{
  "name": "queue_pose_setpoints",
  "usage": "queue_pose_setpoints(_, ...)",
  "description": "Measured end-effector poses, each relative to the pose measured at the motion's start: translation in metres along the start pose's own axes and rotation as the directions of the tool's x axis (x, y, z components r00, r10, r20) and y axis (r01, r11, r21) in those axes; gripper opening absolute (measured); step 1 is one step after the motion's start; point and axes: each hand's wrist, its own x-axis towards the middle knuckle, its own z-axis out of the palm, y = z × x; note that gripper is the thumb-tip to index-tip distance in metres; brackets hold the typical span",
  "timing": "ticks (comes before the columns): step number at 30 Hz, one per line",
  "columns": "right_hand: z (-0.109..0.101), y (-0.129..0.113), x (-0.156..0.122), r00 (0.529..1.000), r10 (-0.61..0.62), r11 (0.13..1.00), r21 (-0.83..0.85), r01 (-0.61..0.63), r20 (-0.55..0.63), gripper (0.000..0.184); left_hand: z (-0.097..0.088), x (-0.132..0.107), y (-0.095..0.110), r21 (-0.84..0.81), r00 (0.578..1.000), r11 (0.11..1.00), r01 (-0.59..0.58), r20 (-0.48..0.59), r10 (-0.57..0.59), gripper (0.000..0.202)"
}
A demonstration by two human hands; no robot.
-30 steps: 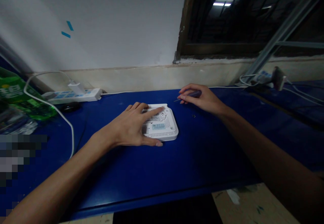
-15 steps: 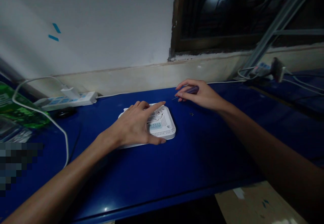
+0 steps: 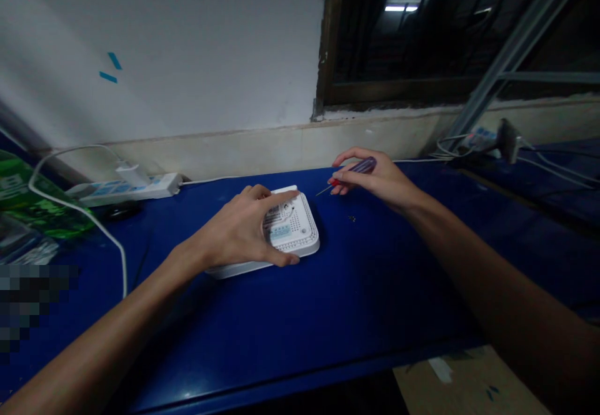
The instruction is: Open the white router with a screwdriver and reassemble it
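A white, rounded box-shaped device [image 3: 307, 232] with vent holes and a pale label lies on the blue table, its perforated face up. My left hand [image 3: 239, 227] spans it from above, thumb along the near edge and fingers on the far side. Part of the device is hidden beneath that palm. To its right, my right hand [image 3: 370, 177] is closed round a screwdriver [image 3: 363, 165] with a purple handle and red collar. The thin shaft points down and left, its tip apart from the device. Several tiny screws [image 3: 351, 218] lie on the table below my right hand.
At the back left a white power strip [image 3: 164, 185] carries a plug with a looping white cable [image 3: 122, 249]. A green bag [image 3: 42, 205] is at the far left. More cables and a dark stand-like object [image 3: 509, 142] are at the back right. The table's front edge [image 3: 300, 374] runs below.
My left hand and the white device have shifted slightly left, and more of the device's near side shows. The screwdriver is still in my right hand, with more of its shaft visible.
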Motion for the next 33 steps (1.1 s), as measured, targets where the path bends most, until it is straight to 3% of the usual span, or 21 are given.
queue_pose_setpoints(6,0.008,-0.006,-0.006,0.993,0.052,0.974,0.214,-0.073,0.103,0.032,0.009,0.0,0.0,0.069,0.998,0.997,-0.034,0.055,0.03,0.109)
queue_pose_setpoints(10,0.016,-0.006,-0.008,0.985,0.062,0.956,0.273,-0.104,0.16,0.03,0.018,0.001,0.004,0.007,0.997,0.998,-0.055,-0.049,0.055,0.113)
queue_pose_setpoints(12,0.02,-0.005,-0.008,0.984,0.074,0.953,0.278,-0.117,0.161,0.032,0.021,0.002,0.007,-0.005,0.986,0.998,-0.069,-0.155,0.067,0.1)
queue_pose_setpoints(17,0.029,-0.001,-0.011,0.981,0.094,0.95,0.279,-0.139,0.168,0.034,0.022,0.006,0.01,-0.062,0.924,0.982,-0.181,-0.351,0.148,0.035)
queue_pose_setpoints(21,0.038,-0.001,-0.013,0.978,0.076,0.953,0.276,-0.128,0.193,0.034,0.019,0.007,0.007,-0.116,0.894,0.962,-0.247,-0.411,0.179,0.024)
queue_pose_setpoints(24,0.039,-0.001,-0.01,0.992,0.062,0.975,0.204,-0.084,0.113,0.032,0.011,0.002,0.002,-0.161,0.877,0.967,-0.197,-0.469,0.101,0.021)
queue_pose_setpoints(27,0.035,0.002,-0.005,0.998,0.06,0.985,0.164,-0.056,-0.021,0.032,-0.002,-0.005,-0.005,-0.283,0.818,0.954,-0.097,-0.569,-0.086,0.017)
queue_pose_setpoints(31,0.028,0.005,-0.001,0.993,0.071,0.982,0.181,-0.052,-0.097,0.033,-0.017,-0.009,-0.015,-0.572,0.709,0.812,-0.121,-0.622,-0.332,0.018)
queue_pose_setpoints(33,0.028,0.004,-0.002,0.993,0.066,0.979,0.199,-0.046,-0.097,0.033,-0.02,-0.009,-0.018,-0.654,0.695,0.734,-0.185,-0.615,-0.372,0.019)
